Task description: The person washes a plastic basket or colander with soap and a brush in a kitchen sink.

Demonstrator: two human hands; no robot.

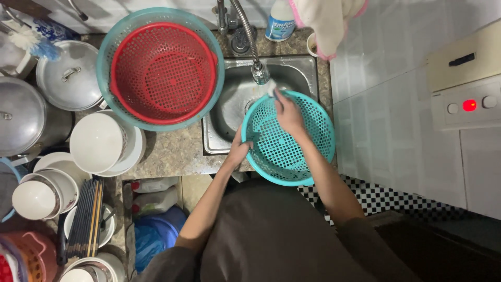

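The teal colander point(292, 151) is sitting tilted over the sink point(229, 104), under the faucet point(259, 70). The left hand point(239, 149) is gripping its rim at 9 o'clock. The right hand point(287, 112) is pressing inside at 12 o'clock, fingers closed around something small and whitish.

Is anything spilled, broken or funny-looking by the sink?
Nothing looks spilled or broken. The left hand grips the teal colander's rim over the sink, the right hand rubs inside it. A red colander sits nested in another teal one.
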